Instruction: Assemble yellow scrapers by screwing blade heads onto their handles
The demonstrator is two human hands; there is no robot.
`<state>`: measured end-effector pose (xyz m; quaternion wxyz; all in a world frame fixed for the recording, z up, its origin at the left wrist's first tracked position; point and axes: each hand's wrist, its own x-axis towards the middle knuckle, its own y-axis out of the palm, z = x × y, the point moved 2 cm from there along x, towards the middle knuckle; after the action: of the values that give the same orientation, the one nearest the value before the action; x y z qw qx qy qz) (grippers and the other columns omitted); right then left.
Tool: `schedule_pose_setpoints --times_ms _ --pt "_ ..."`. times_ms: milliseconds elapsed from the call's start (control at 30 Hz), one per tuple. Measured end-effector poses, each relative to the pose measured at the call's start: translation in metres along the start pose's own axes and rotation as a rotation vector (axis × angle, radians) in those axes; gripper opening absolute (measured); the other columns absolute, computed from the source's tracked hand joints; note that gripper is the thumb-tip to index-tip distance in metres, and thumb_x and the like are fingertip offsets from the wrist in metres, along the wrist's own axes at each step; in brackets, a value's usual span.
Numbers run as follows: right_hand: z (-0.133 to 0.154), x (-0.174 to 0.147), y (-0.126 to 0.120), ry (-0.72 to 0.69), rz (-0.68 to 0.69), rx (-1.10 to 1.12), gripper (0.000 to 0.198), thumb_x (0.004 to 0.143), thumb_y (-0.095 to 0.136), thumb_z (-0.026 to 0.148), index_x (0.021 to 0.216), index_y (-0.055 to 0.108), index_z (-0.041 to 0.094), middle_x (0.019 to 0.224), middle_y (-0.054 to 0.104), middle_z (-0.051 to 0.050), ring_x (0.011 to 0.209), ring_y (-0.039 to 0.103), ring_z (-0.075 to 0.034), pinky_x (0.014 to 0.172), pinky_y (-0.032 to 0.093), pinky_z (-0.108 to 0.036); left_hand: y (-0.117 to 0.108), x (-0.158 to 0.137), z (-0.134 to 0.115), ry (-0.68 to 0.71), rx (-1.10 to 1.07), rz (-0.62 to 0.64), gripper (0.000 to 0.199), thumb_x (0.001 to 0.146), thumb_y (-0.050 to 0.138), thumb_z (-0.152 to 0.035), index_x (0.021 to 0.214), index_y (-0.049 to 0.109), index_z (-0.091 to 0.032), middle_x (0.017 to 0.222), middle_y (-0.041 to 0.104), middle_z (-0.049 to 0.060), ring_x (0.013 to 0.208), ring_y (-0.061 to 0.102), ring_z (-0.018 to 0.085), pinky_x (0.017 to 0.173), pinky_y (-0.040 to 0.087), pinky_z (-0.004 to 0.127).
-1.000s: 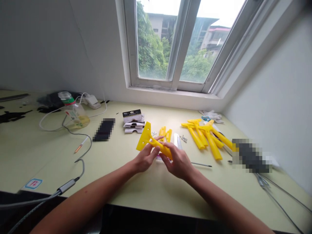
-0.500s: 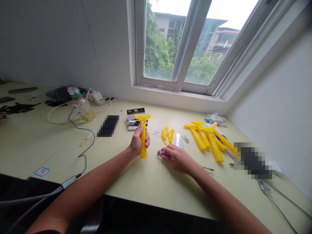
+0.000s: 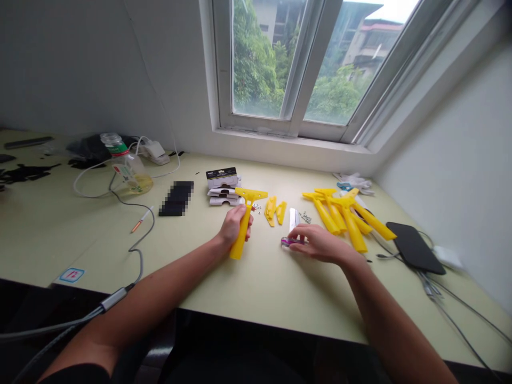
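My left hand (image 3: 235, 226) is closed around the grip of a yellow scraper handle (image 3: 241, 240), its wide head tilted up and to the right. At the middle of the table my right hand (image 3: 320, 242) has its fingers closed on a screwdriver (image 3: 286, 241) with a clear and purple handle; the hand and forearm cover most of its length. Just beyond the right fingers lie flat metal blades (image 3: 294, 216) and a small pile of screws (image 3: 305, 217). Yellow scraper head covers (image 3: 271, 212) lie between the hands, and small nuts (image 3: 257, 207) are partly behind the held handle's head.
Several yellow scraper handles (image 3: 354, 226) are heaped at right, near a dark phone-like slab (image 3: 416, 248) with cables. Small boxes (image 3: 221, 177) stand behind my left hand. Farther left are a plastic bottle (image 3: 134, 178), a pen-like stick (image 3: 141, 220) and a grey cable (image 3: 141, 256).
My right hand has moved right with the screwdriver. The scraper handle in my left hand has shifted right and now leans to the right. The camera view has tilted down slightly.
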<state>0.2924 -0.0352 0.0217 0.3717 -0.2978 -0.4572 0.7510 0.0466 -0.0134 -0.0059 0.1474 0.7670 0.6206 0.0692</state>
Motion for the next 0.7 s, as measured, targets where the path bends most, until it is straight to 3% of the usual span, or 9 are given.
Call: schedule_pose_setpoints --times_ms 67,233,500,700 --pt "-0.009 0.000 -0.003 0.010 -0.060 0.052 0.028 0.089 0.054 0.045 0.093 0.072 0.025 0.091 0.070 -0.005 0.083 0.063 -0.019 0.073 0.050 -0.033 -0.001 0.001 0.001 -0.001 0.006 -0.002 0.030 0.091 0.043 -0.046 0.098 0.051 -0.018 0.067 0.051 -0.003 0.037 0.046 0.009 0.032 0.038 0.021" --pt "-0.037 0.004 -0.009 0.123 -0.416 0.038 0.028 0.092 0.049 0.036 0.098 0.071 0.021 0.099 0.071 -0.007 0.082 0.063 -0.019 0.078 0.051 -0.035 0.002 0.000 0.002 0.007 0.028 0.005 0.030 0.089 0.047 -0.046 0.099 0.051 -0.019 0.067 0.052 -0.003 0.037 0.047 0.009 0.032 0.038 0.021" --pt "-0.042 0.012 0.003 -0.037 -0.193 0.034 0.027 0.085 0.062 0.036 0.108 0.073 0.027 0.110 0.067 -0.008 0.100 0.064 -0.024 0.091 0.051 -0.039 0.004 -0.002 0.003 0.019 0.043 0.024 0.032 0.088 0.049 -0.048 0.099 0.051 -0.019 0.067 0.051 -0.003 0.037 0.047 0.009 0.033 0.037 0.021" --pt "-0.038 0.016 0.004 -0.059 -0.244 -0.054 0.024 0.088 0.057 0.028 0.102 0.075 0.024 0.108 0.069 -0.010 0.098 0.064 -0.024 0.090 0.051 -0.039 0.004 -0.002 0.003 0.025 0.053 0.031 0.031 0.089 0.047 -0.047 0.099 0.051 -0.018 0.067 0.051 -0.003 0.038 0.047 0.009 0.033 0.037 0.021"
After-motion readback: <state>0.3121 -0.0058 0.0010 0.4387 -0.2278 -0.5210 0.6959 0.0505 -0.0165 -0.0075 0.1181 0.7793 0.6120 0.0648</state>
